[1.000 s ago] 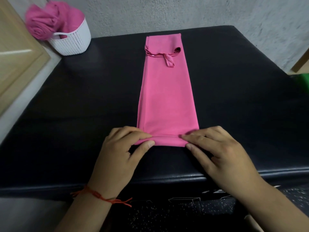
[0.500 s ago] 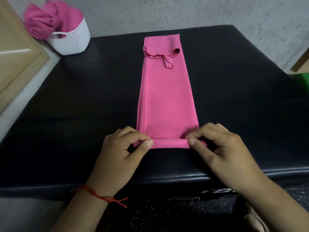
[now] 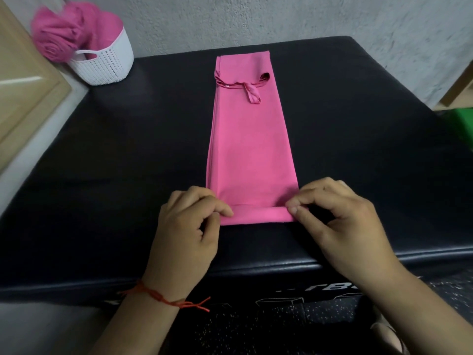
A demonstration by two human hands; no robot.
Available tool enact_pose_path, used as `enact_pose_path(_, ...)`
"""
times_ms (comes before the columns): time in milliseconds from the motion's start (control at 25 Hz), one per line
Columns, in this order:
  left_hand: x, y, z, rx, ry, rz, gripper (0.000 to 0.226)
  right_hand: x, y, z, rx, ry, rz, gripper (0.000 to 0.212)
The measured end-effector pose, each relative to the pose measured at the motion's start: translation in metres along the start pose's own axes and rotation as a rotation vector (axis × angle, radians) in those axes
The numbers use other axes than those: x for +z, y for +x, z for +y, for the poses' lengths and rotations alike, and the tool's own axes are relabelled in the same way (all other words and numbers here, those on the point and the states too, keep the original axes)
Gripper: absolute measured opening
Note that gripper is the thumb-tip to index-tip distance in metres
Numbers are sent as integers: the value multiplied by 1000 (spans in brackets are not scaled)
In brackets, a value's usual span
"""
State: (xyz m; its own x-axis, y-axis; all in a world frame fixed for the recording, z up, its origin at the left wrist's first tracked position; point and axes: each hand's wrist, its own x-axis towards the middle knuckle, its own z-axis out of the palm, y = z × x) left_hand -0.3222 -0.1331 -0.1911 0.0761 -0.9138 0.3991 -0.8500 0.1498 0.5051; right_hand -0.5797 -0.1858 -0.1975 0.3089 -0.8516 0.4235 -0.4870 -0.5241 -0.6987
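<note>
Basket [image 3: 107,65]: white, perforated, well off to the far left of the left grip, at the bench's back corner; stuffed with rolled pink cloths [image 3: 64,34].
Wrist thread [image 3: 166,299]: red, knotted, just behind the left grip.
Left grip [image 3: 189,226]: clenched on the left end of the roll, thumb and curled fingers pinching it.
Pink cloth [image 3: 250,149]: folded into a long narrow strip, flat on the black bench [image 3: 102,175], running away from both grips toward the wall.
Roll [image 3: 256,213]: near end of the cloth turned over on itself, lying between the two grips.
Strap loop [image 3: 252,94]: on the cloth's far end, well beyond the grips.
Right grip [image 3: 343,216]: grasping the right end of the roll, thumb and bent fingertips pinching it.
Green object [image 3: 463,129]: far right of the right grip, off the bench, cut by the frame edge.
</note>
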Motion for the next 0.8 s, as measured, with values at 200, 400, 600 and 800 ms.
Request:
enact_pose_path(200, -7, -2, -5, 82, 91, -45, 23, 0, -3, 4, -112, -129, -59, 25)
enact_pose_path(400, -15, -4, -13, 77, 55, -108, 14, 3, 0, 6, -159, -260, -72, 26)
enact_pose_path(600, -18, -5, -24, 88, 100, -161, 33, -6, -4, 10, -141, -256, -165, 34)
enact_pose_path(800, -15, 0, -31, 5, 25, -182, 32, -7, -5, 13, -142, -270, -183, 36)
